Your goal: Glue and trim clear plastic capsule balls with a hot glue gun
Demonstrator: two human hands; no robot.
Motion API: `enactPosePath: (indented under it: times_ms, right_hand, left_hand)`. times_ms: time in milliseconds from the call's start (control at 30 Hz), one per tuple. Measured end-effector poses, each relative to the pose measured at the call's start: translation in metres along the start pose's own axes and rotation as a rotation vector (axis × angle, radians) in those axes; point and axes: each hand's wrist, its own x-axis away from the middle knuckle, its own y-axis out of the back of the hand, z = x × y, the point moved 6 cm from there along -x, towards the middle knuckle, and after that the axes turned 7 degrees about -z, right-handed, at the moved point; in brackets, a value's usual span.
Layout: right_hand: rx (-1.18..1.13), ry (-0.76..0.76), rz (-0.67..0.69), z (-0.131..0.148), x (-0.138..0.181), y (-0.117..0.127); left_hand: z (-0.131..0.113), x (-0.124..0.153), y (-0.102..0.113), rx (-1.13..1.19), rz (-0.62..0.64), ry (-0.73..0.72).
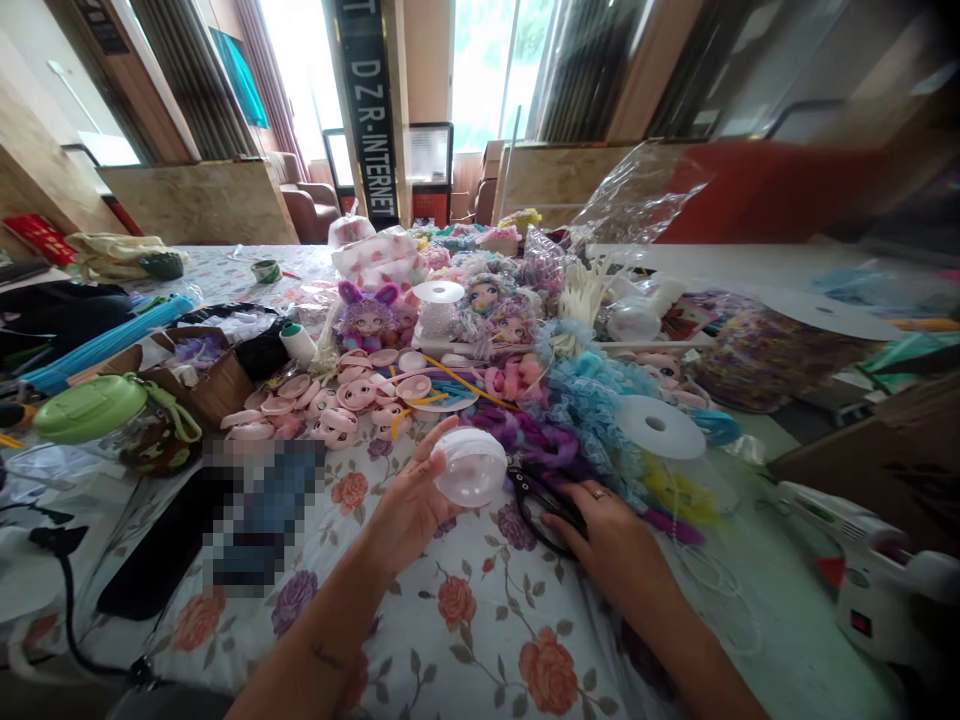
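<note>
A clear, round plastic ball (472,470) rests in my left hand (405,505), held between the thumb and fingers above the flowered cloth. My right hand (613,525), with a ring on one finger, lies over the black handles of a pair of scissors (531,512). The scissors lie flat and point away towards a heap of purple yarn (525,430). Pale pink doll face pieces (334,428) are piled just beyond my left hand. To the right of the yarn is a fluffy light-blue strand pile (589,400).
Finished-looking dolls (367,315) sit farther back. A white spool (660,427) stands right of the blue pile, with a white machine (847,550) at the far right. On the left are a green-lidded jar (94,408), a cardboard box (214,385) and a black flat object (161,545).
</note>
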Motion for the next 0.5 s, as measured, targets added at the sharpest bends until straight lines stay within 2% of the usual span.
enactPosePath:
  times_ms: [133, 233, 400, 500]
  right_hand:
    - [0.044, -0.038, 0.145, 0.011, -0.015, -0.002]
    - [-0.057, -0.105, 0.168, 0.006, -0.019, 0.006]
    - [-0.412, -0.346, 0.049, -0.020, 0.002, 0.023]
    - [-0.777, -0.550, 0.026, -0.025, 0.020, 0.021]
  left_hand:
    - [-0.004, -0.001, 0.002, -0.007, -0.026, -0.032]
    - [-0.010, -0.003, 0.005, -0.006, -0.053, -0.090]
    - [-0.020, -0.005, 0.011, -0.006, -0.098, -0.193]
    - [-0.023, -0.006, 0.014, -0.017, -0.117, -0.233]
